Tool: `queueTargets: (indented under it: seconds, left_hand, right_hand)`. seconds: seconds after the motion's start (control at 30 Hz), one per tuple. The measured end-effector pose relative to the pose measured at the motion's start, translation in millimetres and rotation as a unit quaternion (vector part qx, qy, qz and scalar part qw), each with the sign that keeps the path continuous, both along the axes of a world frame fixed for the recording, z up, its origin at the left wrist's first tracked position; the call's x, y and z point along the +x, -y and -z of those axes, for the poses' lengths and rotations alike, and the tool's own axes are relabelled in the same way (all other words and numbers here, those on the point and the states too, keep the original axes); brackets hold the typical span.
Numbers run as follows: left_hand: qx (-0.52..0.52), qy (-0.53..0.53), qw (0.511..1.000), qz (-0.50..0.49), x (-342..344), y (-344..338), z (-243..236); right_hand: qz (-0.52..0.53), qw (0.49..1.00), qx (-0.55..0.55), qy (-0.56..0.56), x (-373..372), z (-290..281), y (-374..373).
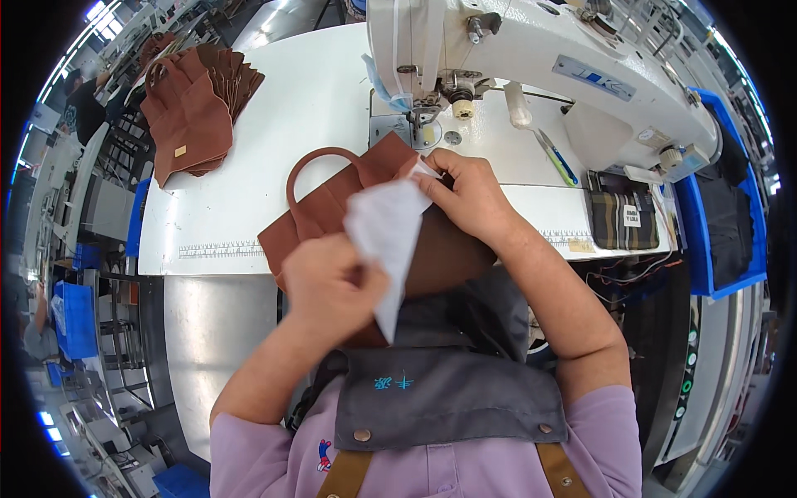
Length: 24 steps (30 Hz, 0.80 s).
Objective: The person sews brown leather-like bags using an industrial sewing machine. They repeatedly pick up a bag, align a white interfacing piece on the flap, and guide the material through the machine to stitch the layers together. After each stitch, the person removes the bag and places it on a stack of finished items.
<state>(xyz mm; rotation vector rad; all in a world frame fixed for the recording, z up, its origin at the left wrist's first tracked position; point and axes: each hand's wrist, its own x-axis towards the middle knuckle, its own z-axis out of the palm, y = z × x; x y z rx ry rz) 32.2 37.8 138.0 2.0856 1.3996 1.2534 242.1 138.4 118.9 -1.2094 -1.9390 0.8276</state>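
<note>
A brown leather-like bag panel (325, 199) with a looped handle lies aslant over the table's front edge, its top corner close to the sewing machine's presser foot (420, 114). A white sheet (390, 220), smeared by motion, stands up from the panel's right side. My left hand (328, 282) is blurred, its fingers curled in and closed at the sheet's lower left edge. My right hand (466, 192) pinches the panel's upper right edge, where a white strip shows between thumb and fingers. A darker brown piece (448, 253) hangs below my right hand.
The white sewing machine (531, 50) spans the back right. A stack of brown handled panels (195, 116) lies at the far left of the table. Tweezers and a blue-green tool (560, 162), a striped pouch (623, 212) and a blue bin (696, 241) are on the right.
</note>
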Motion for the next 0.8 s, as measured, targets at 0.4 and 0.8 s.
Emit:
queueTargets:
  seconds: [0.4,0.8]
  left_hand:
    - [0.169,-0.288,0.941,-0.058,-15.3,-20.9,-60.9]
    - [-0.071,-0.236,0.931,0.27,-35.6,-86.1,-60.6]
  right_hand:
    - [-0.06,0.993,0.094,-0.026,-16.6,-9.0,18.3]
    - [-0.136,0.978,0.149,-0.054,-15.7,-14.1,34.1]
